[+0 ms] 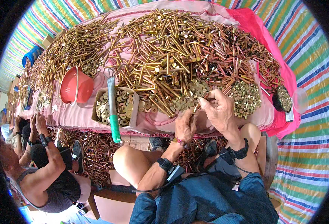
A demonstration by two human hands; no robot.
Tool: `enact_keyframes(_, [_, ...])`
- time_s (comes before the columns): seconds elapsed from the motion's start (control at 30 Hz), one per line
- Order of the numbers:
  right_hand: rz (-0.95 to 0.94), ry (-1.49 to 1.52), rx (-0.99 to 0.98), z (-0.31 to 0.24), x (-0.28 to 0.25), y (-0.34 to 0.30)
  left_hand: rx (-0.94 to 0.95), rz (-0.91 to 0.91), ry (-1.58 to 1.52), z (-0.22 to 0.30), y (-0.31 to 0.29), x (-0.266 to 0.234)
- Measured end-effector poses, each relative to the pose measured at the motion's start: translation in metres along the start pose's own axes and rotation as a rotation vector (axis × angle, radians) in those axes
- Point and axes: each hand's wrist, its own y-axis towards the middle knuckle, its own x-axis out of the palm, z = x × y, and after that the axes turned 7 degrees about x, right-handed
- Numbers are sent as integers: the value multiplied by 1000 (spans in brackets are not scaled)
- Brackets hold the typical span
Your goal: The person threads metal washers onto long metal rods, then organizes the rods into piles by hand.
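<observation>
One red bucket [76,86], one cardboard box [133,111] of washers, one green-handled tool [113,112], one dark bowl [283,99], one blue container [31,56]. Two hands at the table edge: left hand [185,126], right hand [218,109]. Brass bolts [172,48] and washers [112,108] lie heaped, too many to count.

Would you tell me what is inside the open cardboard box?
The cardboard box holds brass washers; a green-handled tool lies across it, covering those washers beneath it.

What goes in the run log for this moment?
right hand: pinching thin brass-coloured bolt | left hand: beside it, grip unclear | nearby: flat brass washers
</observation>
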Motion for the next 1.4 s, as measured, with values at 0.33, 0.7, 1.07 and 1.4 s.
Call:
enact_keyframes(0.33, [42,-148,-123,44,31,-16,-18,-14,39,6,-8,-14])
enact_keyframes(0.7, [65,-134,-352,57,40,-21,-58,64,-38,16,2,-19])
enact_keyframes(1.07, [54,-270,-324,57,39,-23,23,109,-30,8,2,-15])
enact_keyframes(1.4, [98,-271,-385,51,32,-24,-143,172,-151,-5,-8,-6])
